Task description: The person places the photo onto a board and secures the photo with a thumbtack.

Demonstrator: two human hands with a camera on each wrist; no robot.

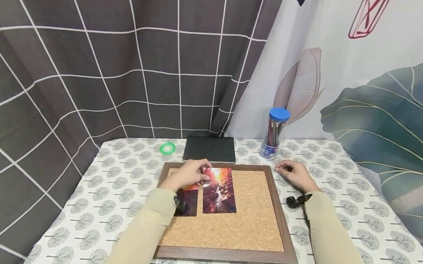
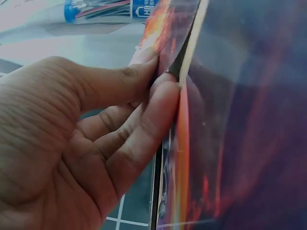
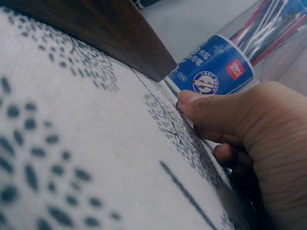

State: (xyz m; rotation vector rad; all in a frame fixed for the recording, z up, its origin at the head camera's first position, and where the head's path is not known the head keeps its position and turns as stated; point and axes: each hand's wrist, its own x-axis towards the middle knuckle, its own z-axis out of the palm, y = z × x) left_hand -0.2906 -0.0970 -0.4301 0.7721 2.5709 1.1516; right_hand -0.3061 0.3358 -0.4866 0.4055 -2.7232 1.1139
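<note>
A framed cork board (image 1: 256, 230) lies on the table. On it is a glossy photo (image 1: 220, 192) with a bright orange top and dark red lower part. My left hand (image 1: 189, 174) pinches this photo at its upper left edge; in the left wrist view, the thumb (image 2: 144, 57) lies on the print. A second dark photo (image 1: 190, 202) with an orange strip lies to the left, partly hidden by my left wrist. Beyond the board's upper right corner, my right hand (image 1: 295, 174) rests on the tablecloth with loosely curled fingers, nothing visible in them.
A clear jar (image 1: 274, 131) of pencils with a blue lid stands behind my right hand. Behind the board lie a black flat notebook (image 1: 210, 148) and a green tape roll (image 1: 167, 148). A gridded dark curtain (image 1: 158, 57) hangs at the back.
</note>
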